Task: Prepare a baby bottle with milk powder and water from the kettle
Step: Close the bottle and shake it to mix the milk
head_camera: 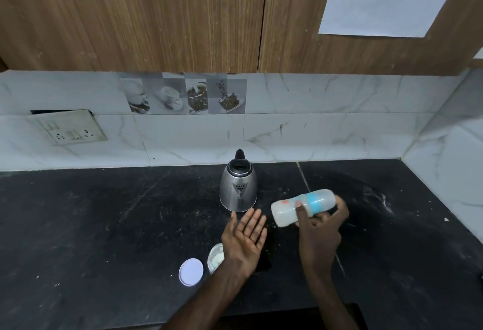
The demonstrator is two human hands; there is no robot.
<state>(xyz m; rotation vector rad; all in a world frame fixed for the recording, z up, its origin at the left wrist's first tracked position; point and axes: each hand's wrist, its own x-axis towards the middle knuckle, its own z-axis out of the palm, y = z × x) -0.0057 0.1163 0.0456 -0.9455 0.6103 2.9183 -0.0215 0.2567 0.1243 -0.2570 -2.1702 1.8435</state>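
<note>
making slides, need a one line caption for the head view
The right hand holds a baby bottle sideways over the counter, left hand open near the kettle.

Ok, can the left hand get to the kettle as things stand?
Probably yes. The left hand is open, palm up and empty, just short of the kettle, with only bare counter between them. Its handle sits on the far side, so the hand must reach around.

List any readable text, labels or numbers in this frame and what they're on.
None can be read.
Baby bottle: orange print, too blurred to read.
Switch plate: no legible marking.
Kettle: no brand visible.
Wall tiles: coffee pictures only, no words.
</note>
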